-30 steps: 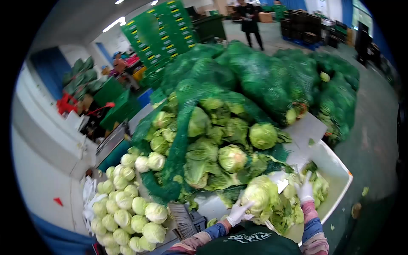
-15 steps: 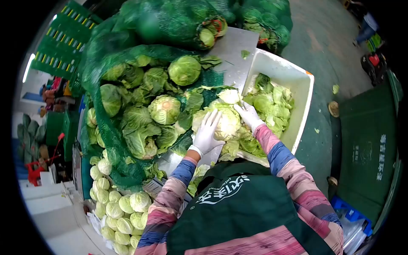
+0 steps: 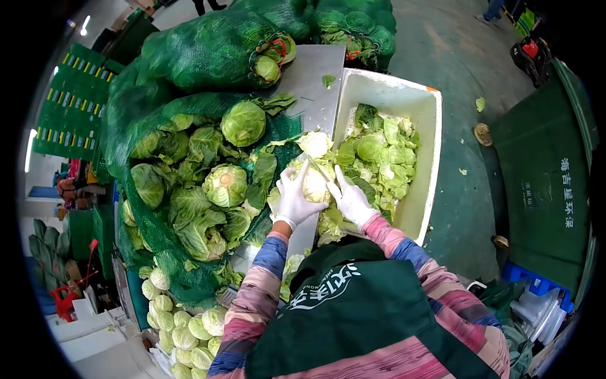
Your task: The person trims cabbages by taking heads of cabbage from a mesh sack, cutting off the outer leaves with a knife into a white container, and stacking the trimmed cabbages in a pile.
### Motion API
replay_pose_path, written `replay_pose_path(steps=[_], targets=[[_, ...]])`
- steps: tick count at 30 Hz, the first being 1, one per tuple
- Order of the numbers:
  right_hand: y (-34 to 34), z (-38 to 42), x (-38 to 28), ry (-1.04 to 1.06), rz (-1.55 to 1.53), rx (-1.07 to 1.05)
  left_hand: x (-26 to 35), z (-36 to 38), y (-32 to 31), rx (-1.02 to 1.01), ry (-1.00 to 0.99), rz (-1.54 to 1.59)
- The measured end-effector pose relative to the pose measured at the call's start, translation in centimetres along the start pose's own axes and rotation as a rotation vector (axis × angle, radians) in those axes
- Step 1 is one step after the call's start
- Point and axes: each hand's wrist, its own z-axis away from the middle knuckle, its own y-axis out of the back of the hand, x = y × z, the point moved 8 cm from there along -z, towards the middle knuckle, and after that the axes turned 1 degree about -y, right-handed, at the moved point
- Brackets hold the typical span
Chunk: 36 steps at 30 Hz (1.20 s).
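Observation:
A pale trimmed cabbage [image 3: 317,187] rests at the middle of the work surface, between my gloved hands. My left hand [image 3: 297,197] holds it from the left, thumb and fingers spread around its side. From the right, my right hand [image 3: 352,201] is closed on what looks like a thin knife [image 3: 320,169], whose blade crosses the top of the cabbage; the handle is hidden in the glove. Just above lies a smaller pale cabbage piece [image 3: 315,144]. Loose leaves [image 3: 385,158] fill much of the white foam box [image 3: 428,158] on the right.
An opened green net [image 3: 142,215] of untrimmed cabbages [image 3: 225,184] lies to the left. Full net sacks [image 3: 202,54] stand behind, beside the metal tabletop [image 3: 315,76]. Pale cabbages [image 3: 184,338] are piled at lower left. A green bin [image 3: 543,170] stands at far right.
The view has shifted, so the scene sits further left. My right hand has moved to the cabbage's right edge, and a thin blade now shows over it. My left hand's fingers have spread.

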Motion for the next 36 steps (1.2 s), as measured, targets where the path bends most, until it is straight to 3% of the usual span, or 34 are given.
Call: replay_pose_path(steps=[6,14,16,18,21,24,25,26,28,29,31,36], targets=[[0.6,0.0,-1.1,0.016,0.084,-0.123,-0.7,-0.1,-0.2,0.001,-0.005,0.017],[1.8,-2.3,-1.2,0.101,0.013,-0.070,-0.3,0.5,0.0,0.126,-0.003,0.103],[2.6,-3.8,0.8,-0.015,-0.060,0.049,0.2,1.4,-1.0,0.121,0.025,0.053],[3.0,-4.9,1.7,-0.011,-0.248,0.083,0.1,2.6,-1.4,0.248,0.006,0.112],[3.2,-6.6,5.2,-0.157,0.001,0.028,0.0,3.4,-0.5,0.316,-0.016,0.120],[1.4,-8.1,11.3,-0.235,-0.100,0.139,-1.7,4.8,0.0,0.373,0.052,0.219],[2.8,-5.8,8.6,-0.321,-0.060,0.072,-1.8,4.9,0.4,0.399,0.117,0.265],[3.9,-3.3,4.5,-0.238,-0.200,0.009,-2.1,4.7,0.6,0.424,0.180,0.315],[1.3,-1.1,2.2,-0.159,-0.301,0.008,-1.7,3.6,1.4,0.393,0.174,0.227],[0.1,-0.4,0.9,-0.036,-0.288,0.015,-1.0,2.6,1.4,0.273,0.194,0.140],[-1.2,0.4,-0.4,-0.030,-0.209,0.006,-0.2,1.3,1.2,0.105,0.192,-0.006],[-1.4,0.1,-1.1,-0.063,-0.131,0.042,0.1,-0.3,1.4,-0.021,0.196,-0.052]])
